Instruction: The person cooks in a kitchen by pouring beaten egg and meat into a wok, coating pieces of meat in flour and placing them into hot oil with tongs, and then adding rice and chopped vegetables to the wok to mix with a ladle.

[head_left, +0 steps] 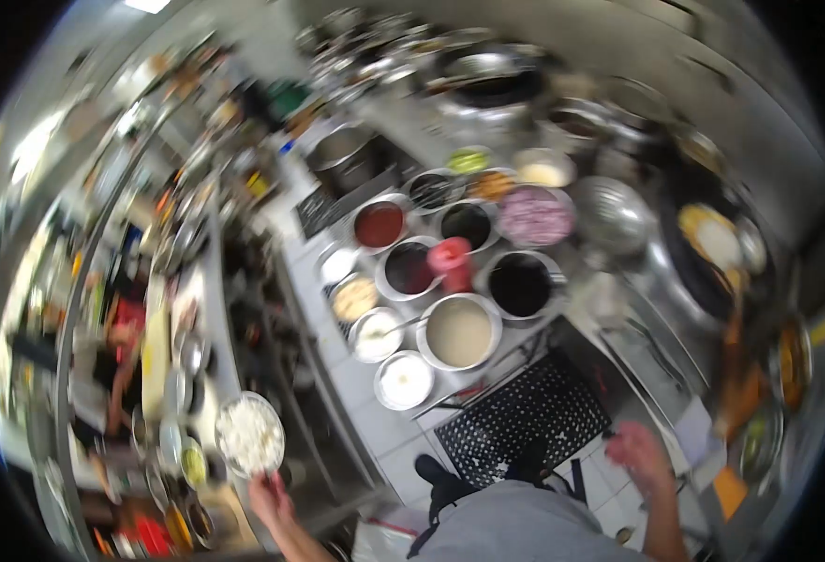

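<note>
Nearest, a bowl of white pieces (249, 436) is out to the person's left, its mouth facing up, probably so that the loose heap stays in; the picture does not show whether the desk (208, 281) beside it bears any weight. The left hand (273, 501) grips the bowl at its near rim, fingers closed on the edge — likely to keep them out of the contents. The right hand (639, 454) hangs apart on the other side, loosely curled (blur hides the fingers, so I cannot tell whether it holds anything).

Past the dotted mat (525, 417), a pot of pale liquid (461, 332) and a white tub (404, 380) stand at the front of a close cluster, presumably grouped for easy reach. Behind are a pot of dark liquid (521, 284) and purplish pieces (536, 215); farther back, a tall pot (337, 150) stands apart.
</note>
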Tool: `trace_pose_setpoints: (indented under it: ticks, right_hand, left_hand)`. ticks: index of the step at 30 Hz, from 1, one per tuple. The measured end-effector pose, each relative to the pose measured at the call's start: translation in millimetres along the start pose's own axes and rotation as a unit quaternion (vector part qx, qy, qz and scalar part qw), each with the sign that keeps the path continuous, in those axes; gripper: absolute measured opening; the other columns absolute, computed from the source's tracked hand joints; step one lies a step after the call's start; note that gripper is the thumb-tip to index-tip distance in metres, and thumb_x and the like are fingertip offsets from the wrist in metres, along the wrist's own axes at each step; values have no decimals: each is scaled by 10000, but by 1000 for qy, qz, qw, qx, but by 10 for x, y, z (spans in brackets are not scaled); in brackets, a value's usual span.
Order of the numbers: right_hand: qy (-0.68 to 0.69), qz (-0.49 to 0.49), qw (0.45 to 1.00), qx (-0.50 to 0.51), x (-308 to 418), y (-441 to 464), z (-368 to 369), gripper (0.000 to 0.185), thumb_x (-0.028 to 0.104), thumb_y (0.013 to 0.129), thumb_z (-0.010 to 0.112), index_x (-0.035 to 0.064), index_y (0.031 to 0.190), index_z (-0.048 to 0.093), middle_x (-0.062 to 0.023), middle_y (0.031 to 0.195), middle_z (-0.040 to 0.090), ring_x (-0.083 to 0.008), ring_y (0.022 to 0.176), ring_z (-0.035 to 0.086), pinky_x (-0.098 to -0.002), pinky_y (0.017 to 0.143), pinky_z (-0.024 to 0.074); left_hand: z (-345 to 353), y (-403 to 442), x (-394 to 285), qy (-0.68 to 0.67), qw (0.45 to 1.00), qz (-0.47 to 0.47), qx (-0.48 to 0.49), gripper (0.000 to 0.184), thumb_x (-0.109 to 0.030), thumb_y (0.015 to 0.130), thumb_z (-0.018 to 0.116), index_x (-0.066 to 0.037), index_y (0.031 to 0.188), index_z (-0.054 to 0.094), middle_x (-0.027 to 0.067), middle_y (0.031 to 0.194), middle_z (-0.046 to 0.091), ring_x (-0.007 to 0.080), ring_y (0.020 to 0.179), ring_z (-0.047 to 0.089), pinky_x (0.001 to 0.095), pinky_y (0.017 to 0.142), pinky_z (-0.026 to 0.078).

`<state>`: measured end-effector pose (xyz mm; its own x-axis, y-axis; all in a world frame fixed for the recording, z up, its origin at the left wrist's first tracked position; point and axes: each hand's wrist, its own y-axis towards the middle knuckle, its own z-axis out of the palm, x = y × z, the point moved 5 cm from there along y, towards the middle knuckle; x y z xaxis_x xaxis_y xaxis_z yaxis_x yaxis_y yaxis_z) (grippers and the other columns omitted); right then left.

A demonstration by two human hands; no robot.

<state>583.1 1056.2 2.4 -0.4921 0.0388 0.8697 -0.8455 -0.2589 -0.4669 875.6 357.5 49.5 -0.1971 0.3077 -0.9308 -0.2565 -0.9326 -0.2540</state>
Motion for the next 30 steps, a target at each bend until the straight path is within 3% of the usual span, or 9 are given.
trace_pose_setpoints:
  ticks: [6, 12, 16, 18, 20, 22, 24, 29, 30]
  right_hand:
    - [60, -218, 888, -400, 1212, 80, -1109, 575, 171, 917, 643, 145, 1422, 372, -79, 1091, 602, -144, 787, 619, -261, 685, 520]
    - [-273, -370, 686, -563, 1915, 548, -970, 931, 166, 768, 776, 133, 1513, 219, -204, 1338, 413, -376, 1181, 485, -435, 979, 445]
    - [-315, -447, 596, -588, 2484, 568, -1312, 645, 179, 771, 776, 56, 1342, 502, -193, 1328, 454, -384, 1209, 473, -435, 995, 421]
    - [-239, -538, 566, -577, 2979, 437, -1586, 460, 201, 781, 785, 28, 1175, 624, -171, 1196, 561, -305, 1121, 551, -389, 946, 449]
    - [-72, -555, 690, -459, 3426, 721, -2071, 349, 275, 833, 758, -1, 1017, 649, -115, 953, 635, -223, 911, 616, -346, 829, 489]
    - [-69, -491, 675, -547, 3810, 958, -2699, 331, 323, 892, 698, 16, 811, 604, -33, 682, 579, -148, 634, 574, -298, 612, 484]
    - [56, -545, 630, -551, 4578, 418, -2492, 449, 314, 937, 643, 147, 607, 389, 36, 502, 402, -76, 425, 399, -248, 436, 319]
    - [77, -612, 700, -360, 5384, 139, -2360, 433, 277, 949, 615, 160, 625, 352, 53, 500, 279, -80, 410, 264, -298, 423, 287]
    - [90, -561, 695, -440, 5318, 286, -2375, 315, 324, 902, 679, 98, 750, 521, 14, 475, 432, -143, 337, 407, -291, 318, 315]
  left_hand:
    - [2401, -1186, 51, -35, 990, -86, 104, 119, -42, 915, 541, -13, 1007, 609, 53, 932, 651, 127, 819, 636, 209, 645, 553]
    - [4362, -1938, 659, -5, 933, -158, 323, 181, -36, 885, 596, -12, 1064, 614, 70, 1029, 651, 187, 945, 628, 290, 787, 526]
    - [5659, -2490, 1237, 21, 887, -202, 416, 231, -39, 867, 617, 12, 1092, 603, 113, 1085, 642, 243, 1019, 621, 340, 908, 515]
    - [6225, -2585, 1663, 52, 872, -215, 436, 191, -27, 860, 615, 13, 1047, 596, 114, 1072, 645, 239, 942, 649, 322, 823, 567]
    - [6790, -2536, 2271, 74, 857, -234, 452, 157, -8, 860, 596, 2, 1017, 592, 114, 998, 640, 224, 833, 657, 292, 713, 604]
    - [7272, -2666, 2703, 96, 860, -243, 439, 150, -1, 863, 584, 16, 1012, 587, 110, 930, 635, 221, 777, 649, 302, 700, 606]
    - [7654, -2624, 3188, 129, 848, -248, 451, 138, 2, 863, 582, 25, 999, 581, 109, 911, 620, 218, 759, 638, 313, 685, 608]
    - [7928, -2452, 3900, 147, 868, -272, 389, 79, 18, 838, 583, 17, 915, 567, 125, 872, 611, 230, 717, 640, 331, 632, 606]
    - [7894, -2419, 3993, 148, 863, -282, 391, 105, 21, 845, 575, 31, 949, 575, 144, 932, 628, 242, 740, 651, 328, 651, 607]
